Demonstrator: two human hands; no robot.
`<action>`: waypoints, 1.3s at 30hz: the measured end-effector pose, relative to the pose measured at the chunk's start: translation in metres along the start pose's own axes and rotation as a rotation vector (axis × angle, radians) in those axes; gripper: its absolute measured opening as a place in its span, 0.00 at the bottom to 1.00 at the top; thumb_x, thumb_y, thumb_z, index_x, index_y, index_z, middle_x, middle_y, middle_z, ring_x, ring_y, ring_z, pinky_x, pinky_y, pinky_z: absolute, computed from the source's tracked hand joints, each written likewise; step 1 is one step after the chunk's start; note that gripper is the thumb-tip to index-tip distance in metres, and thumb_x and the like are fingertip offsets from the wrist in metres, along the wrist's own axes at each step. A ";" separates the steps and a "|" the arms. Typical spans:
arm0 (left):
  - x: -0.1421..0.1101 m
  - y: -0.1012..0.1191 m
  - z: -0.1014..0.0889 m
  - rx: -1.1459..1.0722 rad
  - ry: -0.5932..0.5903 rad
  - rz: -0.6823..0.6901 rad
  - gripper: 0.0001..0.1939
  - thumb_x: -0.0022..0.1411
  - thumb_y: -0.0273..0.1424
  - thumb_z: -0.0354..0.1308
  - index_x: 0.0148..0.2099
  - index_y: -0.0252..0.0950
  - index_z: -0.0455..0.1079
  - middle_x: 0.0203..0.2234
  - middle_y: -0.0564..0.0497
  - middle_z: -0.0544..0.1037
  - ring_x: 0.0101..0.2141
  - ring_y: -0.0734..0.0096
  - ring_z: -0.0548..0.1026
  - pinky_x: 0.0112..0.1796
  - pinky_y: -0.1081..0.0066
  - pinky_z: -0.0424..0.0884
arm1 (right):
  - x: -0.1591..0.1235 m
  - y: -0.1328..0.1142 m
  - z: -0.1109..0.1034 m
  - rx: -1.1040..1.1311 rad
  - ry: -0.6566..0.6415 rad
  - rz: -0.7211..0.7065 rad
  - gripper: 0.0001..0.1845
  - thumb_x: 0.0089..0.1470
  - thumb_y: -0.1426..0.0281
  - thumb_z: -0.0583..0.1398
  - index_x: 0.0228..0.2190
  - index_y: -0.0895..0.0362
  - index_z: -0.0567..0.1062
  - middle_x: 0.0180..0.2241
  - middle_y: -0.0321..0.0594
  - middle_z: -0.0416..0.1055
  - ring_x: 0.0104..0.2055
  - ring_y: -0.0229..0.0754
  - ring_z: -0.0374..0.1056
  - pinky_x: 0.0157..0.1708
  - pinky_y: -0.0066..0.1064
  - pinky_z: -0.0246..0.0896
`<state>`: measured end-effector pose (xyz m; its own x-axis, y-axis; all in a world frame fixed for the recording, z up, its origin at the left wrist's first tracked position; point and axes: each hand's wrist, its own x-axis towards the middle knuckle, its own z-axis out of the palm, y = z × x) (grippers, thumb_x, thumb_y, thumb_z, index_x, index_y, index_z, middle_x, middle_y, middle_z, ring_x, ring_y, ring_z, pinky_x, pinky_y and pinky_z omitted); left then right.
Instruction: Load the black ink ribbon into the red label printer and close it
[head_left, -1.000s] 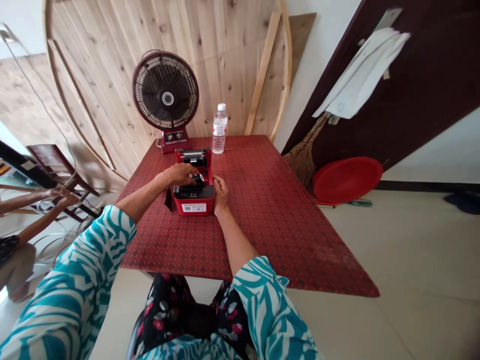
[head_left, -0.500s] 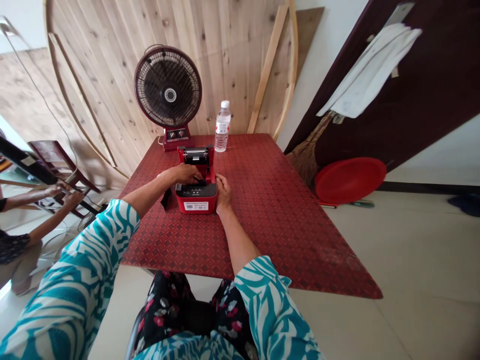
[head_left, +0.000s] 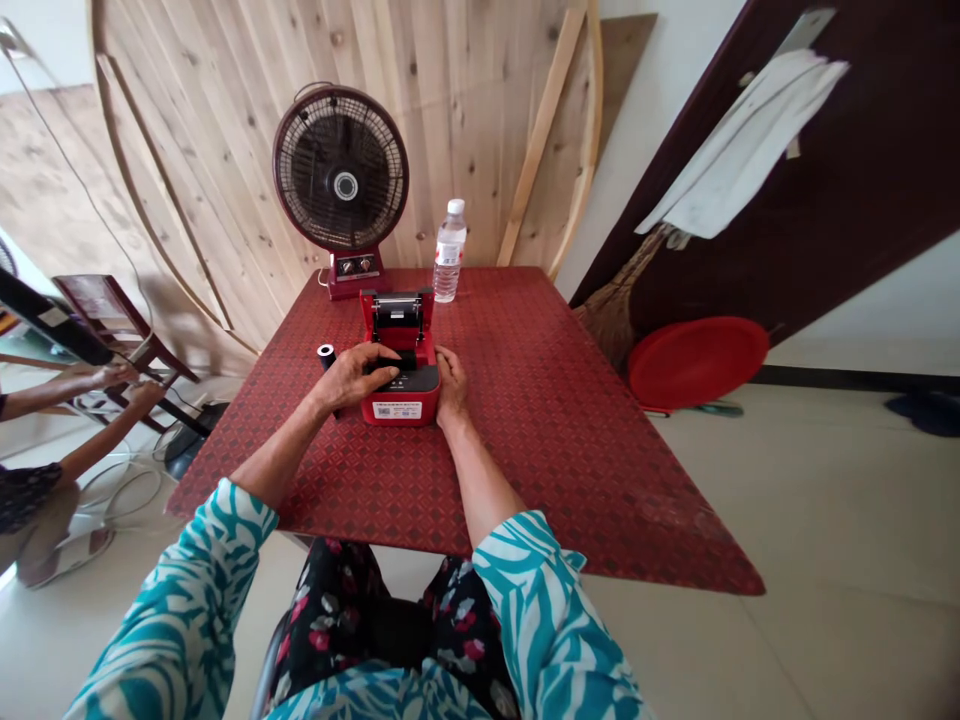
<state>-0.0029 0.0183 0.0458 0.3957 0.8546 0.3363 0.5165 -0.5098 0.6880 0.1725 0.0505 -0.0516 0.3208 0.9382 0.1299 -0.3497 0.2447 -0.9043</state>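
1. Clock is set on the red machine (head_left: 429, 408), with twelve pointing away from the seated person. The machine sits on the patterned table (head_left: 540, 450); its lid (head_left: 397, 314) stands raised at the twelve side.
2. Left hand (head_left: 354, 378): in from nine o'clock, thumb and fingers over the black front panel (head_left: 420, 379), a little apart. Cannot tell from here whether it clasps anything.
3. Right hand (head_left: 451, 388): at three, cupped against the machine's side. Fingers partly out of sight; gripping or merely bracing, cannot tell.
4. Black roll (head_left: 328, 361): near nine, pale ringed end uppermost, lower part behind the left hand. Whether they touch, unclear.
5. Fan (head_left: 341, 170) at eleven, on the table's far edge. Capped bottle (head_left: 448, 255) upright at one.
6. White cloth (head_left: 750, 150) hanging at two, straw broom (head_left: 611, 315) below it. Red basin (head_left: 697, 362) at three, beyond the table.
7. At nine, well apart: a co-worker's hands (head_left: 139, 397) (the rest of that person mostly cut off), near a wooden chair (head_left: 105, 308).
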 end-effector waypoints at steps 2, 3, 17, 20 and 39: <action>-0.002 0.001 0.005 0.023 0.062 0.024 0.13 0.62 0.38 0.57 0.43 0.38 0.77 0.38 0.47 0.82 0.40 0.62 0.78 0.52 0.57 0.69 | 0.000 0.000 0.000 -0.002 -0.003 0.004 0.20 0.49 0.56 0.59 0.39 0.53 0.77 0.40 0.38 0.79 0.43 0.42 0.72 0.51 0.39 0.64; -0.003 0.002 0.005 0.047 0.070 0.047 0.12 0.62 0.37 0.57 0.42 0.39 0.77 0.38 0.48 0.82 0.41 0.63 0.78 0.56 0.53 0.65 | 0.000 0.000 -0.001 -0.004 -0.005 0.004 0.20 0.49 0.55 0.59 0.39 0.53 0.77 0.40 0.38 0.79 0.43 0.42 0.72 0.51 0.39 0.64; -0.016 -0.006 0.010 0.291 0.135 0.314 0.15 0.69 0.39 0.50 0.42 0.42 0.78 0.45 0.48 0.82 0.53 0.61 0.74 0.66 0.49 0.43 | 0.070 -0.027 0.019 -0.069 -0.154 -0.015 0.26 0.56 0.47 0.54 0.47 0.50 0.74 0.50 0.39 0.76 0.51 0.42 0.71 0.55 0.43 0.65; -0.018 -0.008 0.010 0.353 0.211 0.358 0.16 0.68 0.41 0.51 0.41 0.43 0.79 0.53 0.47 0.77 0.59 0.57 0.67 0.65 0.47 0.46 | 0.075 -0.033 0.025 -0.099 -0.240 -0.063 0.26 0.55 0.45 0.54 0.44 0.50 0.75 0.47 0.37 0.77 0.51 0.43 0.71 0.54 0.42 0.65; -0.025 -0.025 0.010 0.359 0.342 0.213 0.24 0.72 0.44 0.39 0.46 0.41 0.75 0.47 0.47 0.79 0.58 0.58 0.66 0.64 0.49 0.49 | 0.002 -0.028 0.000 -0.278 -0.121 -0.275 0.23 0.58 0.49 0.48 0.35 0.48 0.76 0.49 0.38 0.73 0.56 0.44 0.64 0.63 0.43 0.53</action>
<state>-0.0180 0.0087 0.0136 0.2815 0.6812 0.6758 0.7027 -0.6260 0.3382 0.1829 0.0450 -0.0256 0.2578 0.8728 0.4144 -0.0085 0.4309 -0.9024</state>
